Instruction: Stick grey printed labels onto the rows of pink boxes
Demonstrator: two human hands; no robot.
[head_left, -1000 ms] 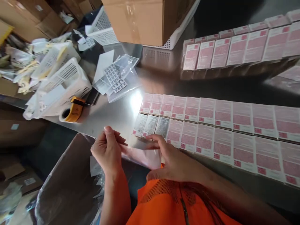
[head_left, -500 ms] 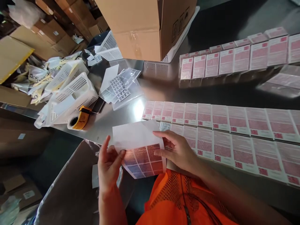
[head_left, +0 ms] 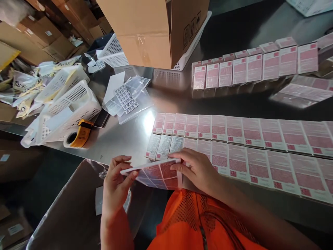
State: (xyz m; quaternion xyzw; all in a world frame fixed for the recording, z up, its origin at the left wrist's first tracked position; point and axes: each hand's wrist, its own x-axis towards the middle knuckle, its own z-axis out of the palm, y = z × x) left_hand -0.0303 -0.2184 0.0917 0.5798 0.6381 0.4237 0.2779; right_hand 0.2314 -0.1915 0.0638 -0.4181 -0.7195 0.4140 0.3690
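My left hand (head_left: 116, 184) and my right hand (head_left: 197, 168) hold a sheet of labels (head_left: 158, 172) by its two ends, tilted nearly flat just above the table's near edge. The sheet is translucent and the pink box pattern shows through it. Right behind it lie two long rows of pink-and-white boxes (head_left: 234, 142), flat and side by side. Three boxes (head_left: 164, 147) at the left end of the near row carry white printed labels. A further row of pink boxes (head_left: 249, 67) stands upright at the back right.
A steel table (head_left: 125, 133) holds clear bags with label sheets (head_left: 128, 97), white perforated baskets (head_left: 65, 104), a tape roll with an orange dispenser (head_left: 78, 133) and a large cardboard box (head_left: 153, 31). A plastic-lined bin (head_left: 70, 215) sits below at the near left. Cartons are piled at the far left.
A second ago my hands were near the table edge with no sheet raised. Then they lifted the label sheet upright; now it has dropped lower and tilted almost flat.
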